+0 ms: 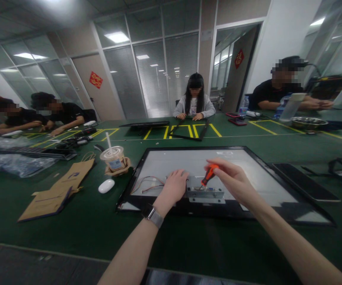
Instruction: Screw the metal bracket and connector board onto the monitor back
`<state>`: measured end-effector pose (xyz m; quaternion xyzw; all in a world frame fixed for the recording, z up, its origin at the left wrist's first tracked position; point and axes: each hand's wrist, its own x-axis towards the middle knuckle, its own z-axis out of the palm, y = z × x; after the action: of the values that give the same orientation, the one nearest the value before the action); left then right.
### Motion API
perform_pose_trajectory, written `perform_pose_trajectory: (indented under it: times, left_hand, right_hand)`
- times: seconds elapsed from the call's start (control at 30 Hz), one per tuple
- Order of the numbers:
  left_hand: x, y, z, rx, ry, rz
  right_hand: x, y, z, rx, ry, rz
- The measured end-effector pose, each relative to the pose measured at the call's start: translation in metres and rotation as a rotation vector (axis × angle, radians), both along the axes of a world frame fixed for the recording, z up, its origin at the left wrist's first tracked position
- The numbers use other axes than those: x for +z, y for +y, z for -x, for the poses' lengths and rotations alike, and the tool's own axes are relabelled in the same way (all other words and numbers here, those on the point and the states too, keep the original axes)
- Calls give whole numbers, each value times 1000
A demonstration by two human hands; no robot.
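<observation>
A large flat display panel (256, 190) with a black frame lies on the table before me, its pale back facing up. Near its front edge stands a metal bracket (208, 194) with a row of connectors. My left hand (175, 185) is closed at the bracket's left end, fingertips partly hidden, steadying it. Between the fingers of my right hand (233, 176) is an orange and black screwdriver (210, 175), tilted, its tip down at the connector row. Thin loose wires (148, 184) lie on the panel left of my left hand.
Left of the panel are an iced drink cup (113, 158) in a cardboard holder, a white mouse (106, 186) and a brown paper bag (61, 188). A dark flat slab (304, 182) lies to the right. An empty black frame (190, 136) and several seated people are across the table.
</observation>
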<state>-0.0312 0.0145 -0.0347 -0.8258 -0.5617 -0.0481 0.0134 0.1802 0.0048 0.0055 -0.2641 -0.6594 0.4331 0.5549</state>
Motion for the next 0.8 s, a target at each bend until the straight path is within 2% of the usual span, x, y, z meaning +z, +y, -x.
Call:
perform_pose_trajectory:
  times: [0.17, 0.3, 0.47, 0.8]
  left_hand:
    - [1, 0, 0, 7, -10, 10]
    - [-1, 0, 1, 10, -13, 3]
    - [0, 0, 0, -5, -13, 0]
    - [-4, 2, 0, 5, 7, -10]
  right_hand:
    - [0, -1, 1, 72, 33, 40]
    - [0, 0, 2, 72, 30, 2]
    - [0, 0, 0, 103, -23, 55]
    - [-2, 1, -1, 67, 20, 10]
